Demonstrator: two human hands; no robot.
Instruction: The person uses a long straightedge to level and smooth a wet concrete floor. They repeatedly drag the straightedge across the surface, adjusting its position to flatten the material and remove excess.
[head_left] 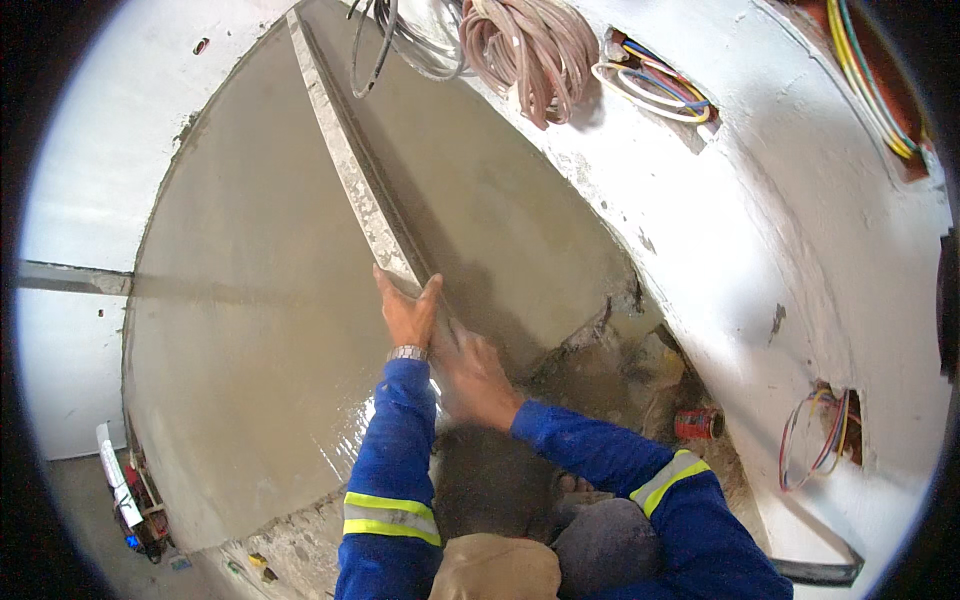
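A long straight screed bar (352,172), pale and spattered with dried mortar, reaches from my hands to the far end of the smooth grey mortar floor (250,340). My left hand (408,315), with a metal watch at the wrist, grips the bar near its close end, thumb and fingers on opposite sides. Just behind it, nearer to me, my right hand (476,378) is closed round the same end, slightly blurred. Wet mortar shines beside my left forearm.
Along the right, a white wall (740,230) has boxes with loose coloured wires (660,90). A coiled hose (530,50) hangs at the far right. Rough, broken mortar (600,350) and a red can (698,423) lie right of my hands. Tools (125,490) lie at the left.
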